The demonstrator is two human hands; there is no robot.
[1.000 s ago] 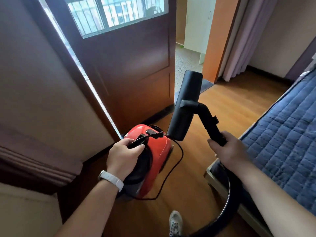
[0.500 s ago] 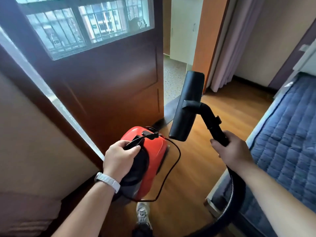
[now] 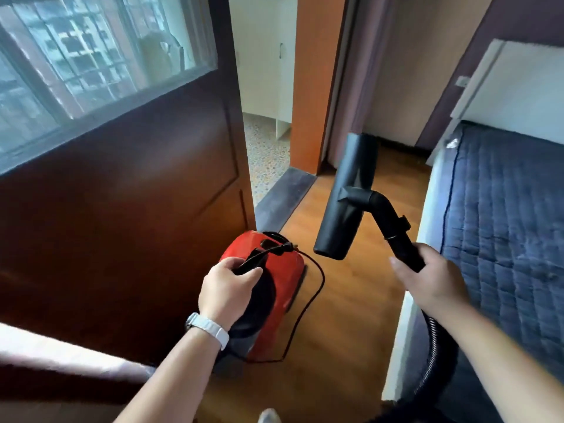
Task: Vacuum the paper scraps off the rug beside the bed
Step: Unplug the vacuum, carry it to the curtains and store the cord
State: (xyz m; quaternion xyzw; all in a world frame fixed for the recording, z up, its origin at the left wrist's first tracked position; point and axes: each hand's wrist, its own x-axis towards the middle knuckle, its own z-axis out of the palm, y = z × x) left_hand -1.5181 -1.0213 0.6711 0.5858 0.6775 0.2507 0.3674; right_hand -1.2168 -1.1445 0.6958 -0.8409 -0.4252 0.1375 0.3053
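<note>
The floor (image 3: pixel 351 306) is warm brown wood laid in planks, running as a narrow strip between a dark brown door (image 3: pixel 128 227) on the left and a bed (image 3: pixel 409 325) on the right. The door stands ajar, and past its edge lies a speckled pale floor in the next room. One glass pane (image 3: pixel 91 62) fills the door's upper half. One orange post (image 3: pixel 314 87) frames the opening, with one pale curtain (image 3: pixel 351 74) hanging just beside it. The bed carries one dark blue quilt (image 3: pixel 506 227). There is one vacuum cleaner (image 3: pixel 283 270), red with a black side, over the wood near the door's foot (whether it touches the floor cannot be told). The left hand (image 3: pixel 225 288), with one white wristband (image 3: pixel 210 328), curls round its black handle (image 3: pixel 259 256). One thin black cord (image 3: pixel 317 282) loops beside the red body. The right hand (image 3: pixel 433 279) wraps its fingers round one black tube (image 3: pixel 393 230), which ends in one long black nozzle (image 3: pixel 348 196) raised in the air above the floor. One ribbed black hose (image 3: pixel 433 364) trails under that forearm. One shoe (image 3: pixel 268 416) tip shows at the bottom edge.
</note>
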